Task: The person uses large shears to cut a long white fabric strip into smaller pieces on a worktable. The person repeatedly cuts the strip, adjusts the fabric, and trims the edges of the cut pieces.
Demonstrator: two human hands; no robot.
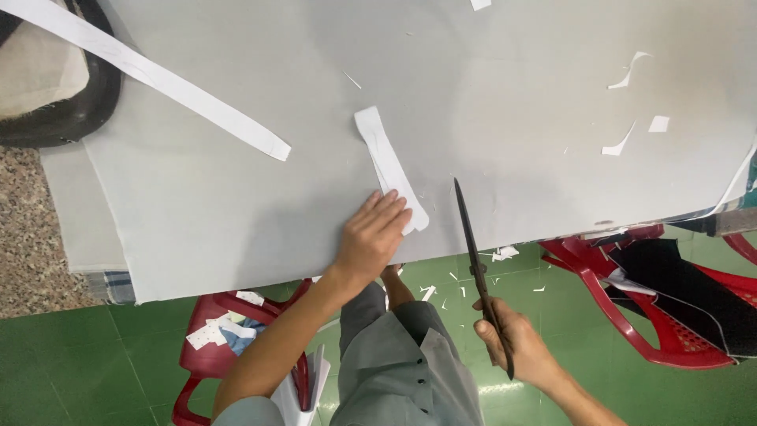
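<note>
While the left hand [372,237] is being pressed flat, fingers spread, on a white pattern piece [390,170] at centre frame, scissors [477,268] are being gripped by the right hand [512,339], the grey cloth [473,102] not yet being cut.

The fabric sheet [473,95] over the worktop is plain pale grey, with white paper strips [390,170] and white scraps [658,124] on it. The scissors [477,268] are black. The floor [71,363] is green tile, the plastic chairs [670,339] red, and the shirt [410,371] grey with dark buttons.
</note>
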